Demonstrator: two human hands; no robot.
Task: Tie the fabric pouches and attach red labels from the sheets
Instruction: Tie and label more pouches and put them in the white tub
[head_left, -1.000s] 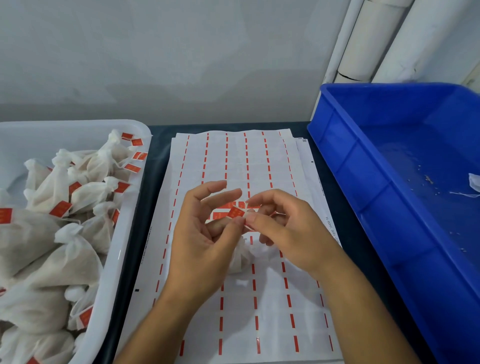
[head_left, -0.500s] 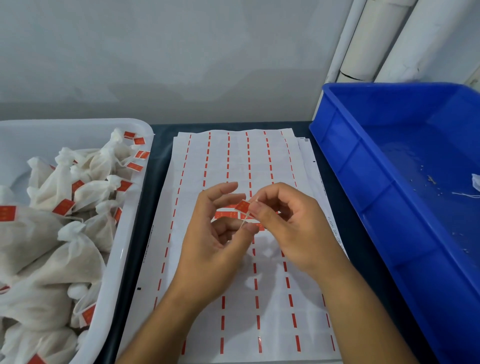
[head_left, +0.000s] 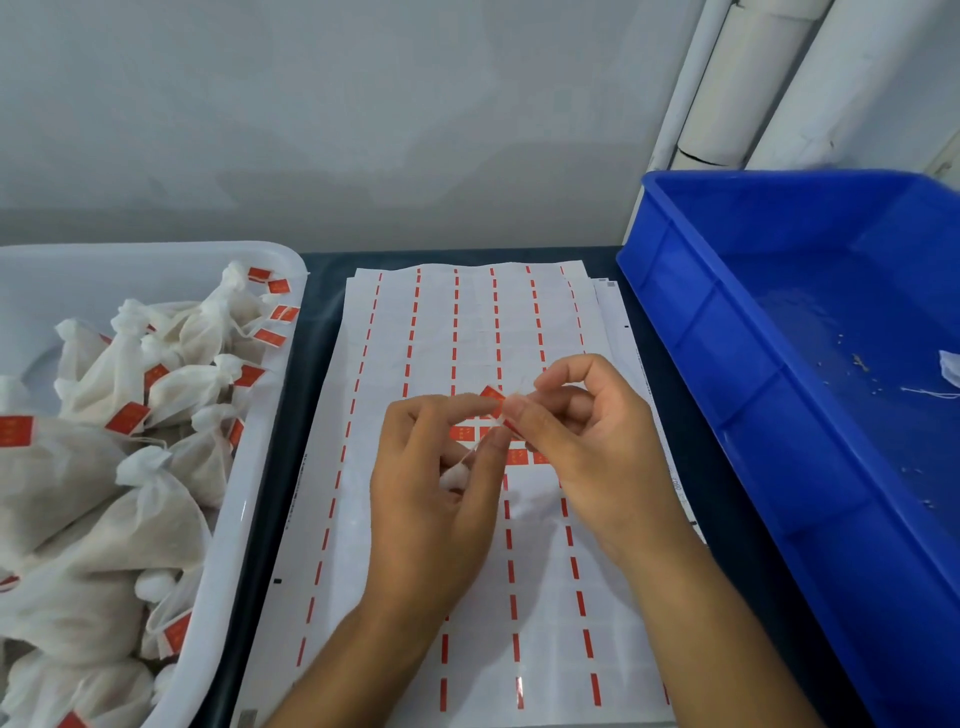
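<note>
Comparing this moment with the two earlier views, the hands had lifted slightly up the frame and the red label (head_left: 493, 401) had been folded over the pouch string, which suggested this pouch was nearly tagged and about ready for the tray. At the left of the frame the white tray (head_left: 249, 499) held a heap of tied fabric pouches (head_left: 130, 467), each with a red tag; their pale print was too small to read. At centre the left hand (head_left: 436, 499) pinched the label's lower edge, with a small white pouch (head_left: 453, 475) tucked in its curled fingers. The right hand (head_left: 582, 441) pinched the label from the other side. The label sheets (head_left: 467, 597) lay under both hands, mostly peeled, with a few red labels left. At right stood the blue bin (head_left: 779, 364), unmarked.
</note>
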